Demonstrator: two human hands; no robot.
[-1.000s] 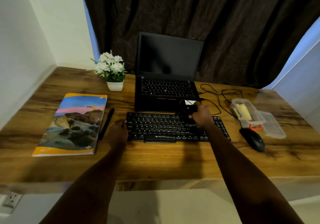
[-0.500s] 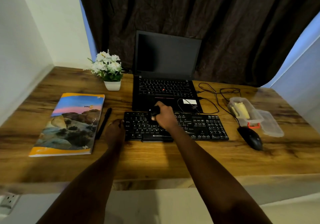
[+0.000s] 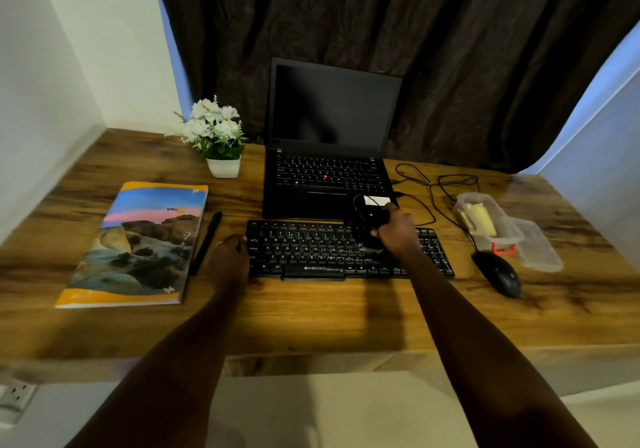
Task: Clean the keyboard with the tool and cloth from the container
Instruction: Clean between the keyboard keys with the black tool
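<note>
We see the keyboard (image 3: pixel 346 248) lying flat on the tabletop (image 3: pixel 311 312), just in front of the open laptop (image 3: pixel 329 157). Our right hand (image 3: pixel 394 231) is clenched round a dark tool (image 3: pixel 372 229), its lower end down on the keys right of the middle; the tool is too dark for us to tell its kind. Our left hand (image 3: pixel 230 257) rests at the keyboard's left edge, fingers curled against it, grasping nothing we can make out. The container (image 3: pixel 485 221) stands open to the right, near the mouse (image 3: pixel 498 273), with a pale yellow cloth (image 3: pixel 479 219) inside and its lid (image 3: pixel 536 248) just beside it. A pen (image 3: pixel 207 241) lies between the left hand and a book (image 3: pixel 138 243), and a small pot of white flowers (image 3: pixel 216 136) stands behind them.
</note>
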